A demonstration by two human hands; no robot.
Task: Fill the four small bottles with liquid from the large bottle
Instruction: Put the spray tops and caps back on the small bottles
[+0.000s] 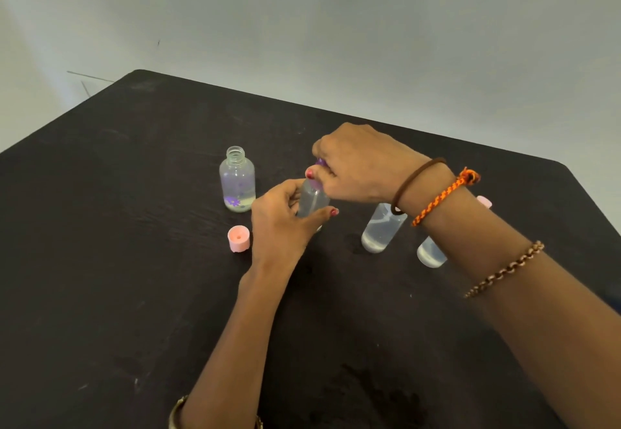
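The large clear bottle (237,180) with purple flower prints stands uncapped on the black table (134,260), a little liquid at its bottom. Its pink cap (239,238) lies in front of it. My left hand (282,223) grips a small frosted bottle (312,200) upright on the table. My right hand (356,164) is over its top, fingers pinching a purple cap (319,162) on the neck. Two more small bottles (381,230) (431,253) stand to the right, partly hidden by my right forearm.
A small pink thing (485,201) peeks out behind my right wrist, near the table's right edge. The table's far edge meets a pale wall. Bracelets sit on my right wrist and forearm.
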